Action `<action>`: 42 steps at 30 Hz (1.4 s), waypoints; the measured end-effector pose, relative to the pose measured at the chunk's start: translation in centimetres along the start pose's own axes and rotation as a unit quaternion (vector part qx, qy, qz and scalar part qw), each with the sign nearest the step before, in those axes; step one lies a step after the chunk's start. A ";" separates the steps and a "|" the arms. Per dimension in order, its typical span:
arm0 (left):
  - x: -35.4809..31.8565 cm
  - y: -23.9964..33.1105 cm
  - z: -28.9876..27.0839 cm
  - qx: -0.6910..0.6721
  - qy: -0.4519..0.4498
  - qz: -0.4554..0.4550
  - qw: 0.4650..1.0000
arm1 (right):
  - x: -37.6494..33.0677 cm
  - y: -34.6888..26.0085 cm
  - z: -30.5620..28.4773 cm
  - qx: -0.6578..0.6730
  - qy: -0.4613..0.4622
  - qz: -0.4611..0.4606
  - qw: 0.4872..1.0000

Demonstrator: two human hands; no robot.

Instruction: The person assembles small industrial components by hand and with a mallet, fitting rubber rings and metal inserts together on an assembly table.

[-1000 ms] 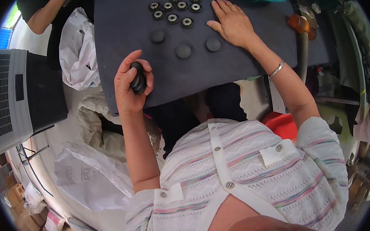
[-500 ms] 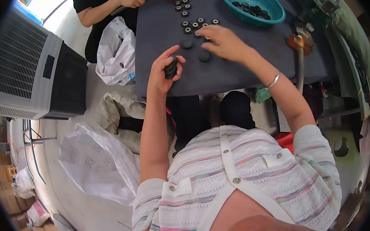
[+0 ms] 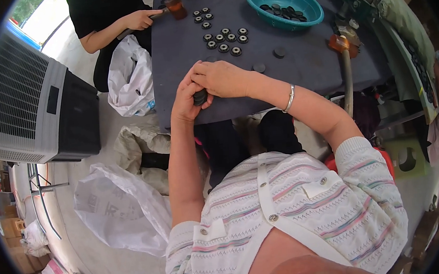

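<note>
My left hand (image 3: pixel 185 101) is closed around a short stack of black discs (image 3: pixel 200 97) above the table's near edge. Across its top lies my right hand (image 3: pixel 225 79), fingers bent in against the left thumb and fingers. What those fingertips hold, if anything, is hidden. Loose black discs lie flat on the table just past the right hand and wrist: one disc (image 3: pixel 259 68) close to the wrist, another disc (image 3: pixel 279 53) farther right. A third disc (image 3: pixel 212 58) shows partly behind the right knuckles. Beyond them sit several black wheels with metal centres (image 3: pixel 225 37).
A teal basket (image 3: pixel 259 16) with black discs stands at the far right of the dark table (image 3: pixel 309 60). An amber-headed mallet (image 3: pixel 346 57) rests at the right edge. Across the left corner, another person's hand (image 3: pixel 139 20) grips a similar mallet (image 3: pixel 176 7). White sacks (image 3: pixel 119 212) lie left.
My right hand has drawn back from the wheels and discs to meet my left hand at the stack. Black discs formerly covered by it now show. The whole view has shifted slightly.
</note>
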State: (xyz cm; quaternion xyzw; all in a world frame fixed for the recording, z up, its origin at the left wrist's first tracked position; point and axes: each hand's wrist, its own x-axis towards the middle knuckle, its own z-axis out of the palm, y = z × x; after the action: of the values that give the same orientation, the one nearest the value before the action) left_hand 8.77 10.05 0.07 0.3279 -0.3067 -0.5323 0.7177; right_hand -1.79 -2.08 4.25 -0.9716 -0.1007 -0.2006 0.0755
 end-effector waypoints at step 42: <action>-0.5 -0.2 -0.4 -0.094 0.107 0.011 0.990 | -3.6 7.7 -2.9 0.014 -0.162 0.253 0.954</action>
State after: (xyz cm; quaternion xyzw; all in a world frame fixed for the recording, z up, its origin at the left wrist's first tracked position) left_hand 8.84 10.55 -0.42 0.3103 -0.1806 -0.5127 0.7799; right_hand -4.41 -10.68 4.57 -0.9834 0.1352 -0.0138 0.1203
